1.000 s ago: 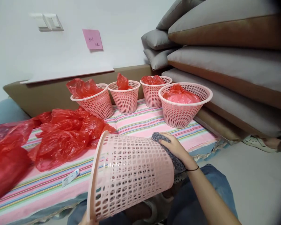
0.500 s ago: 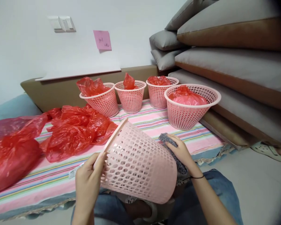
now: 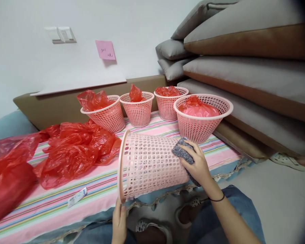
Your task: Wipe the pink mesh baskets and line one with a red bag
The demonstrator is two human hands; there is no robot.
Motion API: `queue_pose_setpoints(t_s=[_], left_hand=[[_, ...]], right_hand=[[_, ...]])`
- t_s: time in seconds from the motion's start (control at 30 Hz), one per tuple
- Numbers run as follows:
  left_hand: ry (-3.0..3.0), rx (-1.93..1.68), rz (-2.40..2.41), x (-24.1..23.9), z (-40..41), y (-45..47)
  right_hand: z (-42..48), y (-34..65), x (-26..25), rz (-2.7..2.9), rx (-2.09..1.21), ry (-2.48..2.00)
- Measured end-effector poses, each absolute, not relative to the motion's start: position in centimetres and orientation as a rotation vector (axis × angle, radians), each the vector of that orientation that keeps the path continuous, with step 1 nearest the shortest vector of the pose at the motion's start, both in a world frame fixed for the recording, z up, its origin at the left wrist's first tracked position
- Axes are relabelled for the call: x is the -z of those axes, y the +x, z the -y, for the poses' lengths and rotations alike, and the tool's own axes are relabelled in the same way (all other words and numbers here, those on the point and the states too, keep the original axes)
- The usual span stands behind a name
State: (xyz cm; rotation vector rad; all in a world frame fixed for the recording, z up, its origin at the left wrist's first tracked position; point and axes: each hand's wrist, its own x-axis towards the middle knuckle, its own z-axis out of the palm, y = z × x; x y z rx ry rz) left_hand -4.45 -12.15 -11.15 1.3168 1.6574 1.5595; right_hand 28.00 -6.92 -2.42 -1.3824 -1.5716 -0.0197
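A pink plastic mesh basket (image 3: 149, 164) lies on its side in front of me, its open mouth facing left. My left hand (image 3: 120, 220) pinches the lower part of its rim from below. My right hand (image 3: 197, 164) presses a grey cloth (image 3: 181, 150) against the basket's narrow bottom end, fingers curled over the cloth. The basket hangs over the front edge of a striped mat (image 3: 96, 189).
Several pink baskets (image 3: 202, 117) lined with red plastic bags stand in a row at the back of the mat. Loose red bags (image 3: 73, 149) are piled at the left. A small white packet (image 3: 76, 197) lies near the front. Grey cushions (image 3: 249, 67) are stacked at the right.
The basket has turned level with its mouth upright and facing left. My left hand has slid from the upper rim down to the lower rim. My right hand stays on the cloth.
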Motion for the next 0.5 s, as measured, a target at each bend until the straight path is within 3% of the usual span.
queue_pose_setpoints(t_s=[0.13,0.3,0.4,0.5], left_hand=[[1.616,-1.707,-1.52,4.8,11.0,-5.1],[1.679,-1.5,-1.707,-4.4,7.8,-0.9],[1.624,-1.379,-1.903,-4.3,7.2,0.1],[1.628,-1.409,-1.936,-1.2,8.7,-0.7]], right_hand=[[7.8,27.9,2.6,1.593,0.07,-1.376],[9.6,27.7,3.4,1.591,0.116,-1.359],[10.4,27.7,3.9,1.601,0.068,-1.346],[9.8,28.3,3.8,1.583,-0.047,-1.349]])
